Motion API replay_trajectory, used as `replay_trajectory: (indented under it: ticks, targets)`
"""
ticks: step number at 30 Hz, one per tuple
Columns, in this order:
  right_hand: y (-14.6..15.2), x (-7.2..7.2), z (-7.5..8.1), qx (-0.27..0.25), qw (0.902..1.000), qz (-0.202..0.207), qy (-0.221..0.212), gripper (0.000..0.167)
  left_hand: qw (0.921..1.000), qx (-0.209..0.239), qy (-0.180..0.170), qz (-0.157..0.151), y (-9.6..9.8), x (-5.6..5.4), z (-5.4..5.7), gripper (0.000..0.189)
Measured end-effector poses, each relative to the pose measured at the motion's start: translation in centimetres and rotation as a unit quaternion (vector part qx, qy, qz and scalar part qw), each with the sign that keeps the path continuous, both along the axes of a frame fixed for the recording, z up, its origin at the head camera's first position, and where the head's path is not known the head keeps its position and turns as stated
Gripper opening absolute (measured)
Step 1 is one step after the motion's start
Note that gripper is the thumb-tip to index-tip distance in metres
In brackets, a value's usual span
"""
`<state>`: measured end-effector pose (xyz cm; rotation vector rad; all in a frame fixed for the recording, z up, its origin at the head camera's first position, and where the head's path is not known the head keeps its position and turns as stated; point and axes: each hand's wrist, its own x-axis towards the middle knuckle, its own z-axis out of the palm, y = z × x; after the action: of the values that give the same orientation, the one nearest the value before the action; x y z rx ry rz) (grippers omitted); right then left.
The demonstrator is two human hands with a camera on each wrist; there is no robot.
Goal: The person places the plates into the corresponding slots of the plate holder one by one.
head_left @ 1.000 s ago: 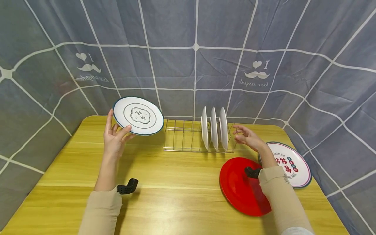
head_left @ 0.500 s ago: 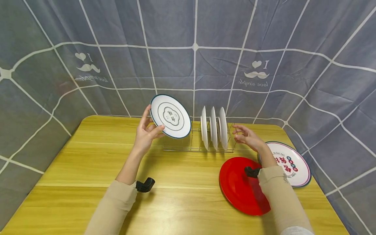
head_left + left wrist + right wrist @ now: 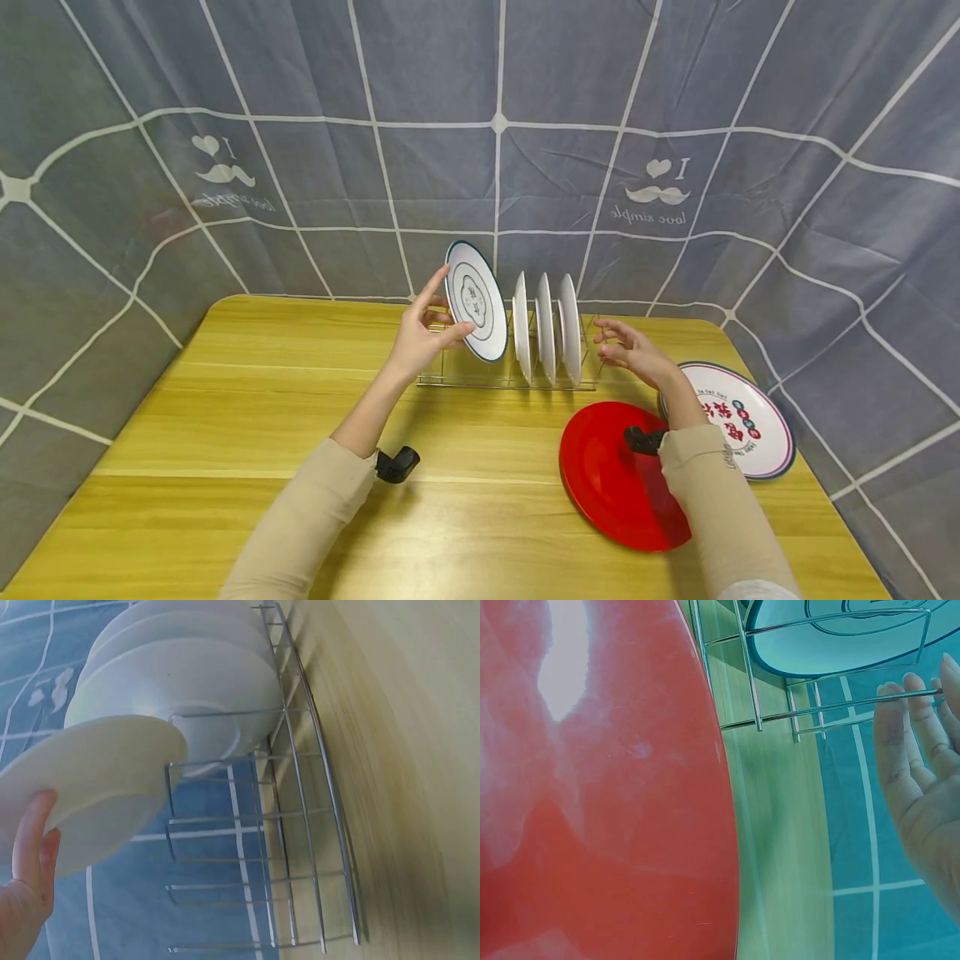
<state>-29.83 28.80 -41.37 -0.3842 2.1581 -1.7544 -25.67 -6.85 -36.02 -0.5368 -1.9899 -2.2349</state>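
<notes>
My left hand (image 3: 429, 333) pinches the left rim of a white plate (image 3: 487, 321) with a dark blue edge and dark writing, thumb on its face. The plate is tilted over the left part of a wire dish rack (image 3: 450, 384). From the left wrist view, the underside of this plate (image 3: 82, 776) is close beside the rack's wires (image 3: 214, 821). Three white plates, the nearest of them (image 3: 522, 333) to the held one, stand upright in the rack's right half. At the rack's right end, my right hand (image 3: 633, 352) has its fingers loosely curled around the end wire.
A red plate (image 3: 611, 467) lies flat on the wooden table (image 3: 187, 433), partly under my right forearm. Behind that forearm lies a white plate (image 3: 768, 417) with red writing. A grey curtain with white lines (image 3: 435, 167) hangs behind the table.
My left hand has carried the plate rightward, from beside the rack to over its left part, and turned it more upright. My right hand stays at the rack's end.
</notes>
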Motion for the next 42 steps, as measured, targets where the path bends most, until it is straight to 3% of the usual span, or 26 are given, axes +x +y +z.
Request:
replay_trajectory:
  ticks: [8, 14, 30, 42]
  targets:
    - [0.1, 0.0, -0.1, 0.001, 1.0000, -0.004, -0.001, 0.056, 0.9952, -0.095, 0.016, 0.014, 1.9, -0.2, 0.4, 0.082]
    - [0.0, 0.0, -0.2, 0.003, 1.0000, -0.004, -0.001, 0.056, 0.9895, -0.143, 0.013, 0.016, 3.1, -0.4, -0.4, 0.082]
    - [0.0, -0.1, -0.5, 0.003, 1.0000, -0.003, 0.004, 0.056, 0.9835, -0.178, 0.010, 0.028, 4.7, -0.7, -3.1, 0.081]
    - [-0.1, 0.0, -0.1, 0.004, 1.0000, -0.001, 0.008, 0.056, 0.9785, -0.203, 0.029, 0.025, 4.8, -0.6, -3.8, 0.082]
